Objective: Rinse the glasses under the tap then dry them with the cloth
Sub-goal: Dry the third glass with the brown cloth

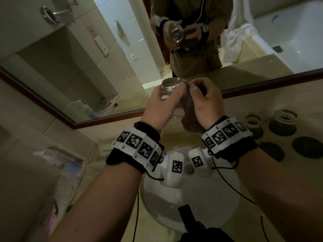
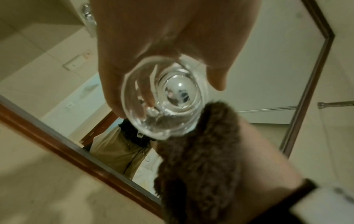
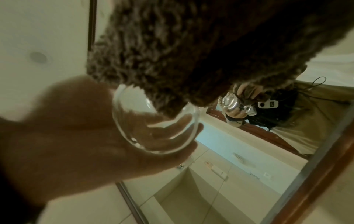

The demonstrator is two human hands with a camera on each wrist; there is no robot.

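Drying stage, by the look; clear round drinking glass held above the white sink, curled left hand wrapped round it; right hand just beside, pinching fuzzy brown cloth against the rim; mouth tilted toward the cloth.

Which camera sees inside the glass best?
The left wrist view: it looks straight into the glass, down to its base. The right wrist view shows only its rim at a slant, part hidden by the cloth. The head view shows it small, from the side.
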